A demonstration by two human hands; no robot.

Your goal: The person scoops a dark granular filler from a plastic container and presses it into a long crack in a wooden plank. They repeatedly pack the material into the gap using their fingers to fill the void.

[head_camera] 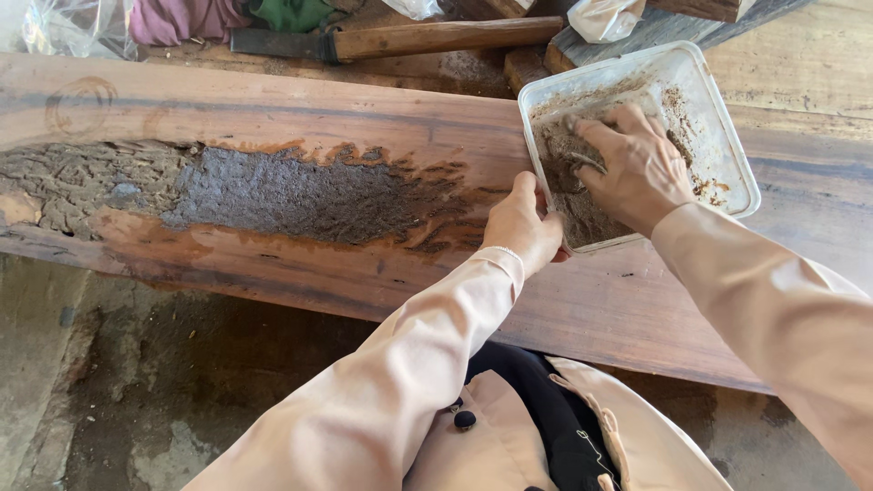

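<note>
Paste in the tub is lying under the right hand, its grip closing on it; the left hand is clamping the tub's near rim, the plank's filled hollow lying lengthwise off to the left.

The right hand buries its fingertips in the brown paste, hiding them. The left hand covers the near corner of the plastic tub. The plank runs off the left edge, and the top edge crops the pink cloth.

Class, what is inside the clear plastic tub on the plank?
The tub holds grey-brown gritty paste, with the right hand pressed into it. The hand covers whatever lies beneath.
</note>
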